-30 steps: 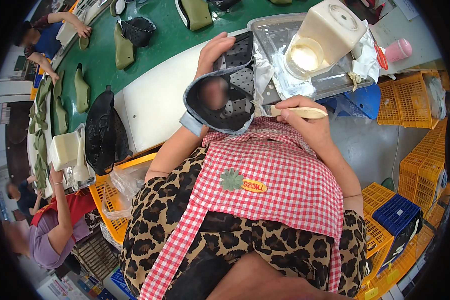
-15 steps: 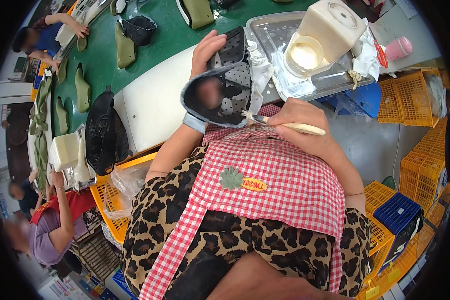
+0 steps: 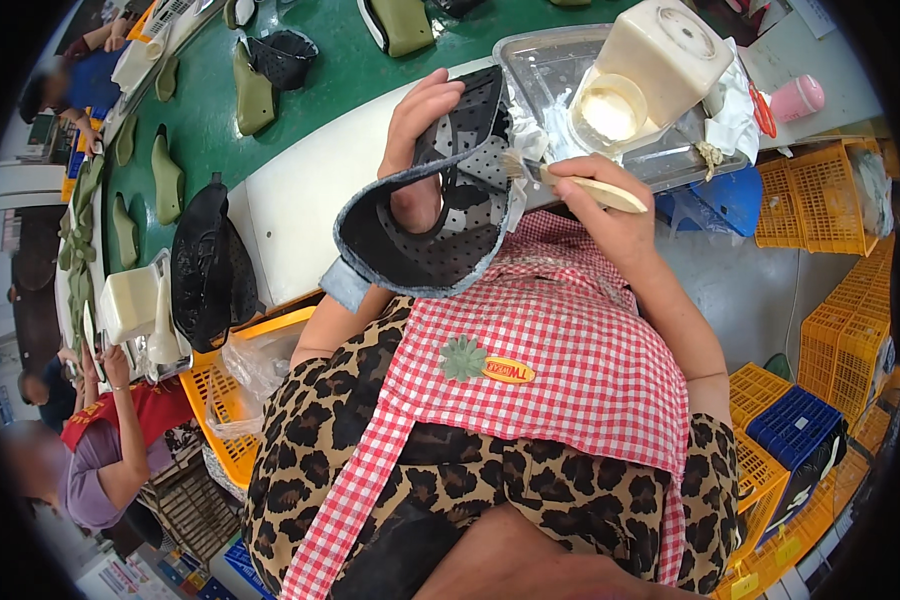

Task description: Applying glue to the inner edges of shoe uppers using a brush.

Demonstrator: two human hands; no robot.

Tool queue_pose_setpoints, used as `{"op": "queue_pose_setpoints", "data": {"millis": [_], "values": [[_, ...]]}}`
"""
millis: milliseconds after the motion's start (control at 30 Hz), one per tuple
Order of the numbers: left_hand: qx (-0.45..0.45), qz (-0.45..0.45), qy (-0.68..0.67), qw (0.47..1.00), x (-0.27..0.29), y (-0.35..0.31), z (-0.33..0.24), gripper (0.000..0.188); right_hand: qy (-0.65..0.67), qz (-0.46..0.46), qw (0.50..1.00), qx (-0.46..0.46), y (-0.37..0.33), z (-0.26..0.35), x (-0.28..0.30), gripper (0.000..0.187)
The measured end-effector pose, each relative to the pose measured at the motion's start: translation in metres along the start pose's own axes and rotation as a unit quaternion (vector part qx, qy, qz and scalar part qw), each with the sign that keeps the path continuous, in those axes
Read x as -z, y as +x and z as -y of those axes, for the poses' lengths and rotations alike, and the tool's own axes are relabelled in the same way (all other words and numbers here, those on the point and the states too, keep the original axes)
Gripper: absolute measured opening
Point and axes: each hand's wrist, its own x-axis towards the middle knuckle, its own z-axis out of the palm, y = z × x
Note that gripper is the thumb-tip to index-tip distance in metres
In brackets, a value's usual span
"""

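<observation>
My left hand (image 3: 417, 112) grips a shoe upper (image 3: 470, 245), its thumb inside the opening and its fingers around the far side. The upper has a black dotted lining, a grey-blue edge and a tab sticking out at the lower left. Between the fingers of my right hand (image 3: 618, 225) is a brush (image 3: 612, 194) with a pale wooden handle. Its bristles touch or nearly touch the upper's right edge. Just beyond the brush stands a cut-open plastic jug (image 3: 660, 62) with white paste (image 3: 610, 112) in its mouth.
A clear tray (image 3: 540, 48) smeared with white bears the jug. Red scissors (image 3: 763, 112) and a pink bottle (image 3: 798, 97) lie at right. Green shoe lasts (image 3: 167, 178) and another black upper (image 3: 210, 265) ride the green surface at left. Yellow crates (image 3: 808, 195) flank me; co-workers are left.
The shoe upper has turned and tipped, showing more of its opening, and its lower edge has come nearer me. The brush has moved up and slightly right, along the upper's edge.
</observation>
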Motion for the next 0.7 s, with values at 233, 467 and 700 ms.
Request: {"op": "queue_pose_setpoints", "data": {"millis": [233, 467, 700], "values": [[-0.028, -0.029, 0.015, 0.999, 0.0, 0.001, 0.004, 0.099, 0.122, 0.097, 0.981, -0.118, -0.013, 0.0, -0.002, 0.014], [-0.076, -0.059, 0.12, 0.988, 0.002, 0.001, 0.009, 0.081, 0.145, 0.152, 0.971, -0.113, -0.021, 0.015, 0.004, 0.015], [0.007, -0.06, 0.071, 0.996, 0.005, -0.002, 0.007, 0.101, 0.156, 0.197, 0.968, -0.016, -0.019, 0.022, 0.012, 0.015]]}}
